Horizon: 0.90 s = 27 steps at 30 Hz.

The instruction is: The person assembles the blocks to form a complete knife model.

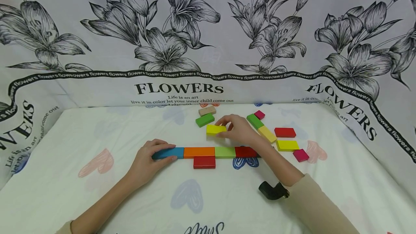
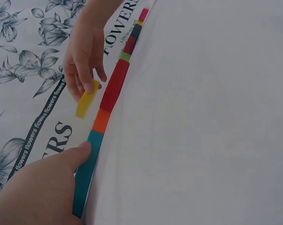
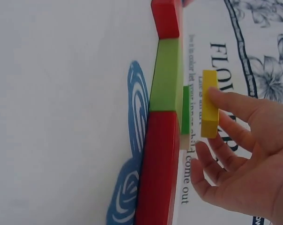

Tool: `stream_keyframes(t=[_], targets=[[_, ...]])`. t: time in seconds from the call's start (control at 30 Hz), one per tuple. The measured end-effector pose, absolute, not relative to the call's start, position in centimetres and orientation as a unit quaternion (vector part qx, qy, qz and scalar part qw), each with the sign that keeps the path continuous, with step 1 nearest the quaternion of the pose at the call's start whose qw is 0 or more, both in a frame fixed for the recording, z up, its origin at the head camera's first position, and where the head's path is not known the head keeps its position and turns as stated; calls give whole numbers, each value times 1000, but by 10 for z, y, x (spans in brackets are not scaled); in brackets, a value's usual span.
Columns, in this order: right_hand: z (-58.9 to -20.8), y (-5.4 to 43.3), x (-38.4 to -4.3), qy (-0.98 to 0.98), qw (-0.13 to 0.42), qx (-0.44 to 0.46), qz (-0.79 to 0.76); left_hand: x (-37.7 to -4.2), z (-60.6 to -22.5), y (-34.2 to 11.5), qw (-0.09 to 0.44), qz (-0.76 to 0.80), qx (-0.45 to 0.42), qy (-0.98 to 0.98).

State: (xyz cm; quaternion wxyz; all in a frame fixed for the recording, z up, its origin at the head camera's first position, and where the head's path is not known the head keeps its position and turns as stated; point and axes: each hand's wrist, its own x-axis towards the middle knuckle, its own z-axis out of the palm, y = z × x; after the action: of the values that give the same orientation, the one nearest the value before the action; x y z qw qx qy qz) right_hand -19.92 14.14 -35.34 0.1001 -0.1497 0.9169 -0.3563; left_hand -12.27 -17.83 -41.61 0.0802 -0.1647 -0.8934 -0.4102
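My left hand (image 1: 147, 160) holds the blue block (image 1: 169, 153) at the left end of a row, thumb along its near side and fingers over its far side. To its right the row runs on with an orange block (image 1: 199, 152), a light green block (image 1: 225, 152) and a red block (image 1: 245, 151), partly behind my right forearm. Another red block (image 1: 204, 162) lies against the row's near side. Beyond the row, my right hand (image 1: 239, 129) pinches a yellow block (image 3: 209, 103) between thumb and fingers.
Past the right hand lie a green block (image 1: 205, 120) and a plain wooden block (image 1: 207, 110). Several more blocks, among them a red block (image 1: 285, 132) and a yellow block (image 1: 287, 145), are scattered at the right. A black curved object (image 1: 272, 190) is by the right sleeve.
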Motion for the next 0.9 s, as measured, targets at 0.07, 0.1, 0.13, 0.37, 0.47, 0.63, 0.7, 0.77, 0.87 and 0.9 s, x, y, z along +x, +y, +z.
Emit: stream_keyframes(t=[0.07, 0.1, 0.13, 0.37, 0.47, 0.63, 0.7, 0.77, 0.87, 0.9], targets=[[-353, 140, -194, 915, 97, -148, -362, -123, -416, -178, 77, -410, -162, -894], [-353, 140, -191, 914, 97, -146, -365, -123, -416, -178, 76, -410, -162, -894], [-353, 139, -189, 914, 96, -148, -366, -122, -416, -179, 76, -410, -161, -895], [-353, 137, -168, 906, 90, -156, -384, -122, -417, -179, 80, -409, -163, -894], [-352, 136, -160, 903, 87, -167, -387, -122, -416, -179, 82, -408, -164, -894], [-352, 131, -147, 901, 93, -165, -390, -122, -417, -178, 82, -409, -164, -894], [-352, 129, -143, 901, 95, -162, -392, -122, -417, -178, 82, -409, -164, -894], [-353, 127, -139, 901, 94, -164, -391, -122, -417, -178, 83, -408, -165, -894], [-353, 124, -133, 900, 95, -169, -389, -123, -418, -179, 86, -408, -168, -893], [-353, 124, -131, 900, 97, -171, -389, -123, -419, -179, 87, -408, -168, -893]])
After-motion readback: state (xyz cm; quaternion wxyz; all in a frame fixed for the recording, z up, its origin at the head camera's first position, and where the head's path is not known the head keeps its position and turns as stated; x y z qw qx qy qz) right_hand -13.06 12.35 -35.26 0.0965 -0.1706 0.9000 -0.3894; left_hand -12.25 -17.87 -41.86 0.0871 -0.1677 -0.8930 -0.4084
